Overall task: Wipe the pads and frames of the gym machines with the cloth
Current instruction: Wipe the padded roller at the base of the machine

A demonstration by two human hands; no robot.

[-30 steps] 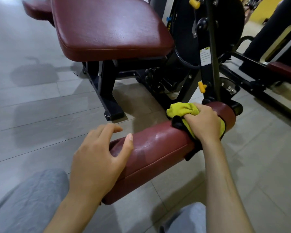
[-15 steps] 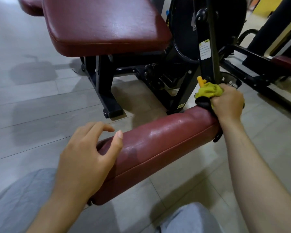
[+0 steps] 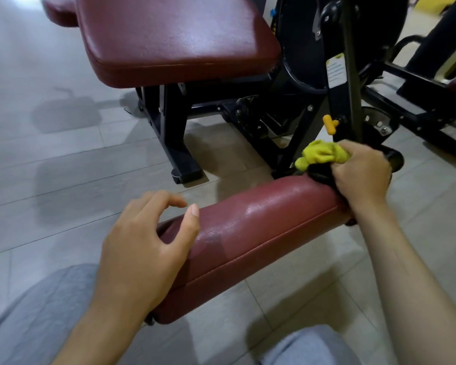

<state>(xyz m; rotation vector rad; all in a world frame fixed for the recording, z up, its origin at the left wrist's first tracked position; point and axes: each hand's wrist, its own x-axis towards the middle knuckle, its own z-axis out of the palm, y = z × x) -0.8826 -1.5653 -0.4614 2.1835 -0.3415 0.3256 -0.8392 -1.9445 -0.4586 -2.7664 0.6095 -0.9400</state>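
The person's right hand [image 3: 361, 175] is closed in a fist around a bunched yellow cloth [image 3: 323, 153], fingers curled tight round it, with a black fold of fabric showing just under the yellow. The cloth sits at the far end of the maroon roller pad [image 3: 261, 233], pressed where the pad meets the foot of the black frame upright [image 3: 346, 101]. The left hand [image 3: 142, 248] lies over the near end of the same pad. Its fingers are loosely bent and a little spread, holding nothing, and the thumb reaches out above the top of the pad. The pad's surface carries a glossy sheen along its upper side. Behind it stands the machine's wide maroon seat pad [image 3: 179, 40] on black legs. A yellow knob [image 3: 330, 124] juts from the upright just above the cloth, and a white label [image 3: 335, 71] is stuck higher up on the same bar. The machine stands on a grey tiled floor [image 3: 50, 180]. Grey trouser legs [image 3: 37, 312] fill the bottom of the view on either side of the forearms.
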